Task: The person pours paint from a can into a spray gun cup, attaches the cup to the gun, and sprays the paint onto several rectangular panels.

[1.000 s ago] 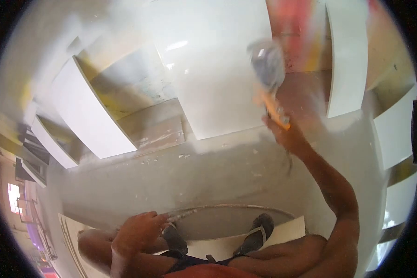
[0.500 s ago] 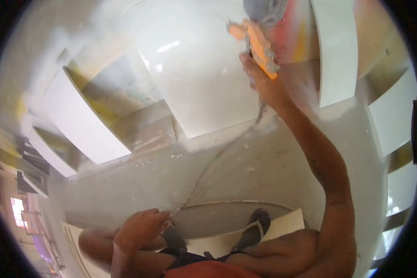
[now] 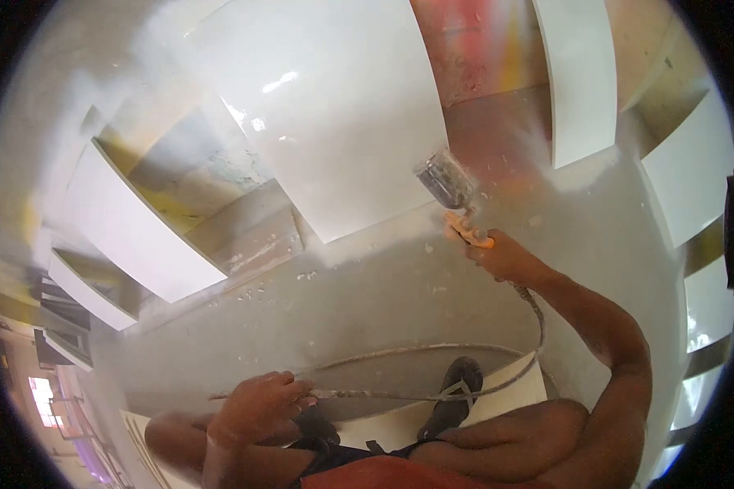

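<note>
My right hand [image 3: 504, 256] is closed around the handle of an orange spray gun [image 3: 470, 234]. The gun's dark, paint-spattered cup [image 3: 445, 181] tilts up and left, close to the lower right corner of a glossy white panel [image 3: 342, 122]. Down near my knee, my left hand [image 3: 259, 407] is closed on a paint-crusted air hose [image 3: 383, 394]. From there the hose runs right across my shoe, then curves up to the gun.
White curved panels stand at left [image 3: 151, 228] and right [image 3: 583, 90] along a paint-stained wall. More panels line the far right. Grey floor [image 3: 367, 306] with specks lies between, and a pale board [image 3: 514, 395] is under my feet.
My right hand has come down and toward me with the spray gun, away from the panel's upper right side. The hose now bends at the right. My left hand stays nearly in place.
</note>
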A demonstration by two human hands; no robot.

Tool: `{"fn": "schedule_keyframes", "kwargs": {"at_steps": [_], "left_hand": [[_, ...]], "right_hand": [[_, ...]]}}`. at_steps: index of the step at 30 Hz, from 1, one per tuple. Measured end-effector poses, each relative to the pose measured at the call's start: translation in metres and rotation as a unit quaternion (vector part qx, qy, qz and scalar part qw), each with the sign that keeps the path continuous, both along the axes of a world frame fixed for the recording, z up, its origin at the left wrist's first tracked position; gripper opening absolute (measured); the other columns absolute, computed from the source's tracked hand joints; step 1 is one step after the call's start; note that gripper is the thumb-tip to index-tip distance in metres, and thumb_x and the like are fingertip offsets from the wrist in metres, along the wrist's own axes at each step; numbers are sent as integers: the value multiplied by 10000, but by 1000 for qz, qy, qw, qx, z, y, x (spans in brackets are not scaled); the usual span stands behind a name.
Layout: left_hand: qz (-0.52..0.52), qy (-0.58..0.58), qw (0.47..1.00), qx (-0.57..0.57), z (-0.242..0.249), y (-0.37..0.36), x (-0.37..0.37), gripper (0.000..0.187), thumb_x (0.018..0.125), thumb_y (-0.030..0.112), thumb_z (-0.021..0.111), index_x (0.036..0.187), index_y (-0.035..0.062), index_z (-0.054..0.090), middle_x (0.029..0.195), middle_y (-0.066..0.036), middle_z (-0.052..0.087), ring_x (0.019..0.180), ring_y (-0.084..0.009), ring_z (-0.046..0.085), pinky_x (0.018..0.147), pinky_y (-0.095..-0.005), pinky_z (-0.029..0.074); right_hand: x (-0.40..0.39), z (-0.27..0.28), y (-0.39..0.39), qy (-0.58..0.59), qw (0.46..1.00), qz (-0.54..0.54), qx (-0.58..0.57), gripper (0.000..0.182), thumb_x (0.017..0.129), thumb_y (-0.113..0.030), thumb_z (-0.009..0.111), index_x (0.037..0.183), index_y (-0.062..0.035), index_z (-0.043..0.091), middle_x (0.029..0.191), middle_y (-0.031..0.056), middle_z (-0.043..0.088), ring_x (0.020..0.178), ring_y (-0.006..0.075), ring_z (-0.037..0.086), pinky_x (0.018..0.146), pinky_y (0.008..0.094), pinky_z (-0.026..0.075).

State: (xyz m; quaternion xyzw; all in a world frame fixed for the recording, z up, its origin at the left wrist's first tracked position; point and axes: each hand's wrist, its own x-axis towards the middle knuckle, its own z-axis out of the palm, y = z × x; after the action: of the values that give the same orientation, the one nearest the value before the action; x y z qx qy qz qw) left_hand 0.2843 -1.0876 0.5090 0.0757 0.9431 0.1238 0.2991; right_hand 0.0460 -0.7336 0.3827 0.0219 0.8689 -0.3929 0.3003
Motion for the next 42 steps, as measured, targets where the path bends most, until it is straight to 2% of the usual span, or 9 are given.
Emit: {"fn": "schedule_keyframes", "kwargs": {"at_steps": [3, 9, 15, 21, 26, 29, 32, 37, 42], "left_hand": [[-5, -5, 1000, -4, 2, 6, 3, 276, 957, 337, 560, 1110, 131, 662, 899, -114, 632, 888, -329, 644, 771, -430, 511], [24, -4, 999, -34, 3, 12, 3, 284, 964, 334, 548, 1136, 130, 648, 909, -121, 639, 904, -336, 643, 776, -441, 509], [64, -6, 998, -23, 5, 8, -1, 308, 983, 337, 517, 1183, 128, 624, 930, -139, 656, 916, -344, 651, 779, -448, 515], [19, -28, 999, -23, -6, -6, 5, 298, 995, 333, 494, 1161, 127, 630, 943, -123, 659, 936, -329, 654, 798, -446, 520], [-13, -88, 996, -23, -2, 1, 0, 299, 996, 336, 490, 1151, 128, 638, 1017, -112, 657, 984, -327, 643, 832, -444, 518], [-15, -78, 996, -29, 9, 11, -2, 293, 992, 329, 496, 1148, 124, 636, 1012, -120, 660, 979, -332, 646, 832, -448, 517], [-2, -82, 996, -37, 13, 14, -2, 297, 986, 327, 503, 1150, 116, 632, 985, -138, 663, 952, -343, 651, 816, -458, 519], [29, -35, 998, -35, 5, 11, 4, 294, 975, 318, 525, 1157, 111, 627, 939, -146, 670, 901, -355, 658, 778, -455, 526], [49, 11, 999, -18, 9, 6, 4, 291, 976, 317, 531, 1159, 111, 625, 925, -140, 672, 889, -354, 659, 759, -443, 528]], "right_hand": [[-34, -14, -7, 290, 936, 171, -107, 401, 931, -379, 640, 1072, -4, 627, 761, 109, 635, 711, 179, 600, 647, 380, 483], [-92, 127, -96, 426, 862, -72, -266, 332, 964, -345, 627, 1062, -30, 593, 725, 6, 548, 690, 106, 515, 612, 310, 444], [-109, 128, -88, 389, 852, -39, -347, 326, 963, -331, 635, 1090, -33, 596, 829, 19, 576, 761, 102, 548, 663, 293, 472], [-48, -27, 4, 322, 941, 67, -81, 386, 935, -370, 657, 1090, -18, 628, 919, 89, 636, 854, 167, 597, 724, 337, 490], [-2, 43, 6, -74, 997, -19, 25, 288, 948, -338, 627, 1049, -69, 606, 741, 3, 548, 575, 96, 482, 511, 268, 418], [-39, 21, 7, 151, 969, 186, 52, 396, 956, -311, 621, 1219, -21, 561, 936, 67, 616, 837, 178, 583, 755, 389, 488], [-61, 106, -52, 211, 959, -47, -185, 412, 961, -302, 627, 1262, -38, 528, 939, 55, 607, 817, 139, 564, 731, 339, 475], [-122, 155, -80, 314, 881, -84, -343, 323, 963, -283, 631, 1165, -42, 558, 915, 16, 556, 796, 78, 516, 690, 285, 463], [-105, 89, -56, 406, 827, -51, -385, 240, 965, -264, 630, 1008, -29, 606, 829, 23, 570, 757, 119, 536, 688, 313, 463]]}}
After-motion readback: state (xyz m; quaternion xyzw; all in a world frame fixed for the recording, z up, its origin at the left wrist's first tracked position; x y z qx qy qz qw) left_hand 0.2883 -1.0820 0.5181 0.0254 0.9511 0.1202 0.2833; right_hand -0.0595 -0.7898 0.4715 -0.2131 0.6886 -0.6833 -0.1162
